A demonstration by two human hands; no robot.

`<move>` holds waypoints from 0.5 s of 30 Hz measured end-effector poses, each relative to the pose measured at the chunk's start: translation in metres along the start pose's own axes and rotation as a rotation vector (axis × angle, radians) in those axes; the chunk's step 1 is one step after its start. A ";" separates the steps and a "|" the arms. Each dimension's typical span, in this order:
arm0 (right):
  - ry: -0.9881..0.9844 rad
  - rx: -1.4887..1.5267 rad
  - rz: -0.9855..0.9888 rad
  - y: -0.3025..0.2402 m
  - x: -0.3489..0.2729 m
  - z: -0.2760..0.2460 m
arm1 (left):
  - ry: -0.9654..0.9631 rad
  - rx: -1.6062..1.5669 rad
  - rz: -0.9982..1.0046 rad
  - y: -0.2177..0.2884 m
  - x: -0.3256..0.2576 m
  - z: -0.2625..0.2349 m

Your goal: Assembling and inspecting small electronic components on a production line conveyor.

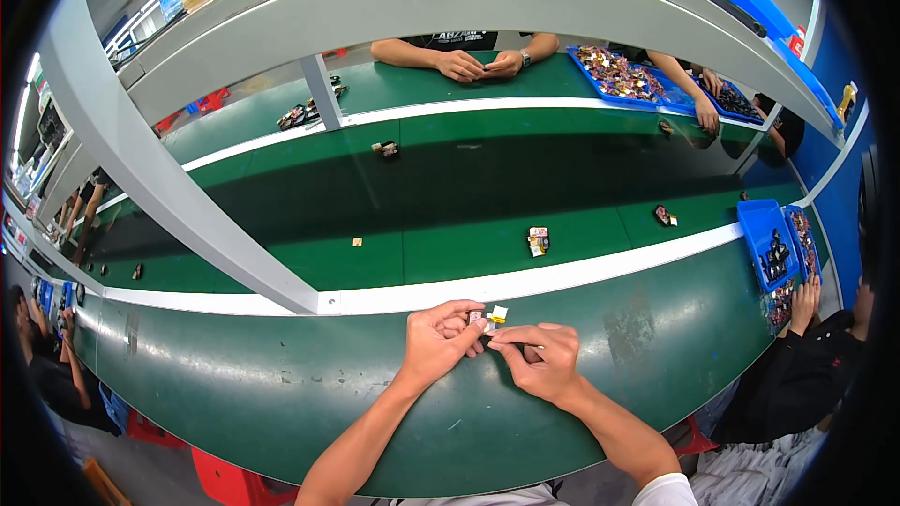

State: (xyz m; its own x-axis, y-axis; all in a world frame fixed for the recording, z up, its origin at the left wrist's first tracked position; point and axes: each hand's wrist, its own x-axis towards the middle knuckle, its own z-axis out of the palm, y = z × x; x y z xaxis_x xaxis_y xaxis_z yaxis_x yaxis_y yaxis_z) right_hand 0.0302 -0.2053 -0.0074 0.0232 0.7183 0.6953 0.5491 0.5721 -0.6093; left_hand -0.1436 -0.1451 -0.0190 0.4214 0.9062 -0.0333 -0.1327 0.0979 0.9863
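Observation:
Both my hands meet over the near green table edge [281, 384]. My left hand [439, 342] pinches a small part [489, 319] with white, yellow and dark bits between thumb and fingers. My right hand [542, 359] presses its fingertips against the same part from the right. Most of the part is hidden by my fingers.
A green conveyor belt [450, 197] carries small parts [537, 241], [665, 216], [384, 149]. A grey frame post [178, 197] slants down on the left. Blue trays of parts [774, 248], [619, 75] stand at the right. A person opposite rests hands [478, 64] on the far table; another person [806, 365] works on my right.

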 end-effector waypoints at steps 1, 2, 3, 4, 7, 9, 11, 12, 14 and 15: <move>0.010 0.006 -0.006 0.001 -0.001 0.001 | 0.009 0.013 -0.004 0.000 0.000 0.001; 0.020 0.012 -0.012 0.001 -0.001 0.001 | 0.006 0.013 -0.002 0.000 0.000 0.001; 0.021 0.012 -0.013 0.000 -0.001 0.001 | 0.018 0.019 0.003 0.000 0.000 0.001; 0.013 0.012 -0.012 -0.001 0.000 0.000 | 0.031 0.025 0.009 0.000 -0.001 0.001; 0.005 0.009 -0.011 -0.001 0.000 0.000 | 0.029 0.041 -0.003 0.000 -0.002 0.000; 0.002 0.007 -0.010 -0.001 -0.001 0.000 | 0.033 0.049 0.000 0.002 -0.002 0.001; 0.010 0.014 -0.013 -0.001 -0.001 0.001 | 0.038 0.055 0.001 0.001 -0.002 0.001; 0.010 0.014 -0.014 -0.001 -0.001 0.002 | 0.039 0.050 0.002 0.001 -0.002 0.001; 0.003 0.001 -0.006 -0.001 -0.002 0.002 | 0.040 0.045 0.004 -0.001 -0.001 0.000; 0.003 0.001 -0.006 -0.001 -0.001 0.002 | 0.036 0.038 0.009 -0.003 -0.001 -0.001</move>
State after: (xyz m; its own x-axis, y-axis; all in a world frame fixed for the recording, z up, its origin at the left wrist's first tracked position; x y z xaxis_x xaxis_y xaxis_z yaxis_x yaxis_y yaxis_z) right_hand 0.0278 -0.2058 -0.0087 0.0224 0.7139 0.6999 0.5485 0.5766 -0.6056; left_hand -0.1441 -0.1457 -0.0219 0.3875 0.9214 -0.0292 -0.1016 0.0742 0.9921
